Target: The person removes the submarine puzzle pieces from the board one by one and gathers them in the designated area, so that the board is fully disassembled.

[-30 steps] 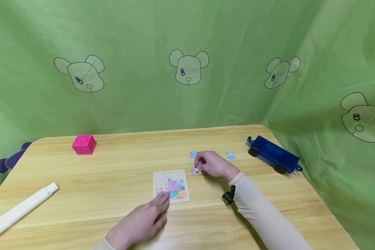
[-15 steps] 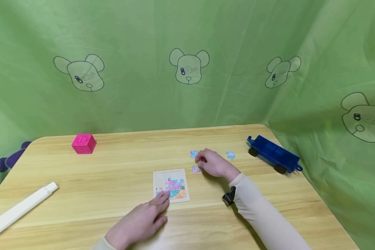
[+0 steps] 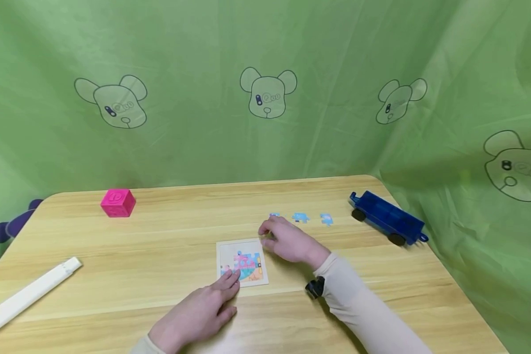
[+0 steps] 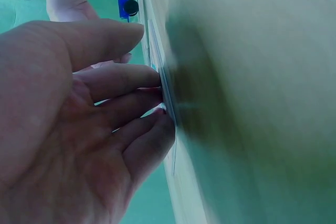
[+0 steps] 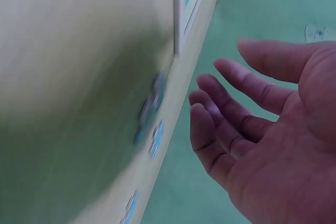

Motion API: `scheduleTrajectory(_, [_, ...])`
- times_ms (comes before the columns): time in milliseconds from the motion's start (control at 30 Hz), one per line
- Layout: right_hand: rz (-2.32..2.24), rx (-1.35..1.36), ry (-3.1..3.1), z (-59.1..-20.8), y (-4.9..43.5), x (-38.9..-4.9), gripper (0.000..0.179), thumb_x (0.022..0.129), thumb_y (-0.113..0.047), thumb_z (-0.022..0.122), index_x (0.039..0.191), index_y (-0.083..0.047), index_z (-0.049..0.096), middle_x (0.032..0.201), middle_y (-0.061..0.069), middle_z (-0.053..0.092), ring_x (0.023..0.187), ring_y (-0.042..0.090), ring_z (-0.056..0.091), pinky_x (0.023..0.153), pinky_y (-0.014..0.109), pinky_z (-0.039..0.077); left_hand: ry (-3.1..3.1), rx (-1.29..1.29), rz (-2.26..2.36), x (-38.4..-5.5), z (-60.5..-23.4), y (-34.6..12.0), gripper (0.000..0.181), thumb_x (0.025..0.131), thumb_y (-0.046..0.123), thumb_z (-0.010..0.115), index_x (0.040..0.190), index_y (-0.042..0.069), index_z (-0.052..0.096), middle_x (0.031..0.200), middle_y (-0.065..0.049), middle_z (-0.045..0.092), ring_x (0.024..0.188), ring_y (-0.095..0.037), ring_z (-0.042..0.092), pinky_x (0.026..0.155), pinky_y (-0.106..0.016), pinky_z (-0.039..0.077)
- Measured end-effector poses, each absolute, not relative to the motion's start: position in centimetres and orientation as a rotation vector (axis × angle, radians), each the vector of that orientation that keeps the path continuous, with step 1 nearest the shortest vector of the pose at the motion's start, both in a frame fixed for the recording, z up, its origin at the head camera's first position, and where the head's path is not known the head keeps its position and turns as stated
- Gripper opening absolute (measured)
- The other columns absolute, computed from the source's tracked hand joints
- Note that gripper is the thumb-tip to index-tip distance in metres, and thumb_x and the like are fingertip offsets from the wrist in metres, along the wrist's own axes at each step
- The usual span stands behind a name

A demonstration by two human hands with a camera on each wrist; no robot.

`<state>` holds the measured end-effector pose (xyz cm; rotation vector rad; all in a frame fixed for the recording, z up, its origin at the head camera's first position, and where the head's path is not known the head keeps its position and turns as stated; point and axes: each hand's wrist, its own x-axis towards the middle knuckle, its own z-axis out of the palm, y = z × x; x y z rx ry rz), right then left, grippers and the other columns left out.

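Note:
A square jigsaw puzzle board [image 3: 264, 260] with a pale frame and a partly filled picture lies on the table. My left hand [image 3: 199, 314] rests its fingertips on the board's lower left part. In the left wrist view those fingers [image 4: 149, 145] are nearly straight against the board. My right hand [image 3: 289, 241] hovers by the board's upper right corner, its loosely bent fingers [image 5: 205, 124] holding nothing. Beyond it lie a puzzle piece [image 3: 300, 217], another puzzle piece [image 3: 326, 220] and a partly covered piece [image 3: 274, 215]. Below the right hand, blurred puzzle pieces [image 5: 152, 100] show in the right wrist view.
A blue toy wagon [image 3: 387, 219] with black wheels stands at the table's right edge. A pink cube [image 3: 118, 203] sits at the back left, and a white bar [image 3: 31, 297] lies front left. Green curtains [image 3: 265, 147] hang behind and beside the wooden table [image 3: 137, 265].
My right hand has shifted left toward the board, its fingers no longer at the near puzzle piece; another piece behind it has come into sight. The left hand has stayed in place.

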<state>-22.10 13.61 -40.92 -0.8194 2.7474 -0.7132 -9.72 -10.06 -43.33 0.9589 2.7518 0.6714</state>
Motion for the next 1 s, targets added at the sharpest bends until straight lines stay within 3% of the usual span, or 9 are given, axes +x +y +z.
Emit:
scheduleTrajectory(267, [-0.630, -0.955, 2.667, -41.1, 11.1, -21.0, 0.023, 0.093, -0.015, 0.067, 0.115, -0.007, 0.066, 0.106, 0.000, 0.057, 0.100, 0.016, 0.053, 0.090, 0.035, 0.048, 2.748, 0.960, 0.674, -9.7, -43.2, -10.2, 0.051, 0.095, 0.020, 0.064, 0.139, -0.005, 0.052, 0.150, -0.017, 0.040, 0.139, -0.030, 0.037, 0.106, -0.049, 0.040])
scheduleTrajectory(633, [-0.499, -0.944, 2.665, -41.7, 8.9, -20.1, 0.026, 0.093, -0.020, 0.070, 0.116, -0.010, 0.066, 0.101, -0.004, 0.051, 0.093, 0.014, 0.049, 0.082, 0.028, 0.046, 2.739, 0.979, 0.713, -9.8, -43.3, -10.0, 0.049, 0.097, 0.018, 0.061, 0.139, -0.006, 0.051, 0.151, -0.016, 0.040, 0.139, -0.029, 0.036, 0.107, -0.047, 0.038])
scheduleTrajectory(1000, [-0.399, -0.951, 2.716, -41.9, 8.6, -20.1, 0.027, 0.088, -0.012, 0.074, 0.113, -0.011, 0.063, 0.101, -0.003, 0.049, 0.093, 0.014, 0.050, 0.083, 0.027, 0.047, 2.748, 0.978, 0.699, -9.8, -43.3, -10.1, 0.049, 0.097, 0.017, 0.062, 0.138, -0.005, 0.052, 0.150, -0.017, 0.040, 0.138, -0.030, 0.037, 0.106, -0.048, 0.039])
